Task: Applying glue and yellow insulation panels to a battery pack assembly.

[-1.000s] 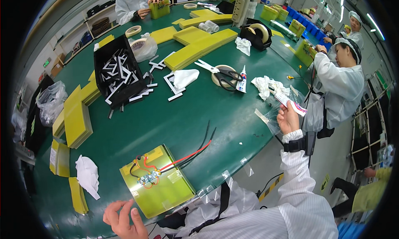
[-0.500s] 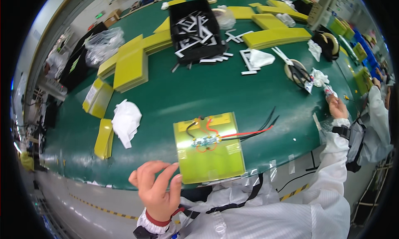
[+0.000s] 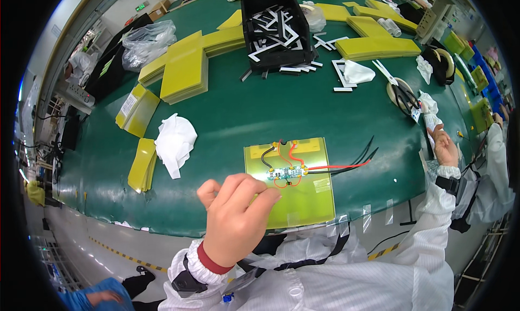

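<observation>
A flat yellow-green battery pack (image 3: 298,208) lies near the table's front edge. On it sits a small circuit board (image 3: 287,173) with red and black wires (image 3: 346,167) trailing off to the right. My left hand (image 3: 238,213) is over the pack's lower left part, its fingers curled together; whatever they may hold is hidden. At the right side my right hand (image 3: 445,147) rests with fingers apart beside a white tube (image 3: 431,121), which lies against a crumpled white tissue (image 3: 428,102). Black-handled scissors (image 3: 403,97) lie just left of it, over a tape roll (image 3: 391,93).
A black bin (image 3: 265,2) of black and white strips stands at the back. Stacks of yellow sheets (image 3: 184,67) and another yellow stack (image 3: 379,48) flank it. A white cloth (image 3: 176,140) lies at left. Clear tape strips (image 3: 367,218) hang from the front edge.
My left hand has moved up and right, over the pack, with its fingers curling in. My right hand has loosened from the white tube. The view has shifted slightly.
</observation>
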Tool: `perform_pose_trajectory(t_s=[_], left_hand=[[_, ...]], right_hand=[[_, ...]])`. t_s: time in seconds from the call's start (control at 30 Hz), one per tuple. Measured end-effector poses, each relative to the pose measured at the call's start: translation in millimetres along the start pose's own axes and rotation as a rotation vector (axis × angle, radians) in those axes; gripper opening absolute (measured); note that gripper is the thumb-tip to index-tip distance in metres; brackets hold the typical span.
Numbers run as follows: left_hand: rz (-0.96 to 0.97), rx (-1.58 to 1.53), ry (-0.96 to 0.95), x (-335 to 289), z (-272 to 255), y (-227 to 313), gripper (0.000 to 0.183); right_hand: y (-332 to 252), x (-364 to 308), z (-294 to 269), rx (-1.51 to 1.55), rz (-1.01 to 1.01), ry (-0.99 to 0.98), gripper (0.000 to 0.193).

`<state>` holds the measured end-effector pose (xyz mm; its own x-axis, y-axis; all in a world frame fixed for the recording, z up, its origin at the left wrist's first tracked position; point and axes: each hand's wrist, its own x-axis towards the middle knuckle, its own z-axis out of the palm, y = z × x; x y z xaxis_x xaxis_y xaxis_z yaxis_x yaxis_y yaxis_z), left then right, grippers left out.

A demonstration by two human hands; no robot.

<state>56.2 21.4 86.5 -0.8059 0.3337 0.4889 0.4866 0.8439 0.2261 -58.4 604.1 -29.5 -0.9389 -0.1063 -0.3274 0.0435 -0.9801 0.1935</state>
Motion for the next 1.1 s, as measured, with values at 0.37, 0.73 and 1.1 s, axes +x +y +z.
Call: perform_pose_trajectory(t_s=[0.37, 0.73, 1.1], left_hand=[[0.205, 0.112, -0.097, 23.5, 8.3, -13.9, 0.014], [0.339, 0.16, -0.182, 21.7, 6.6, -17.4, 0.014], [0.575, 0.214, -0.298, 39.6, 20.5, -21.8, 0.005]], right_hand=[[297.0, -91.8, 13.4, -1.862, -0.364, -0.181, 0.007], [409.0, -81.2, -27.9, -2.433, -0.794, -0.818, 0.018], [406.6, -81.5, -33.5, -2.639, -0.806, -0.915, 0.026]])
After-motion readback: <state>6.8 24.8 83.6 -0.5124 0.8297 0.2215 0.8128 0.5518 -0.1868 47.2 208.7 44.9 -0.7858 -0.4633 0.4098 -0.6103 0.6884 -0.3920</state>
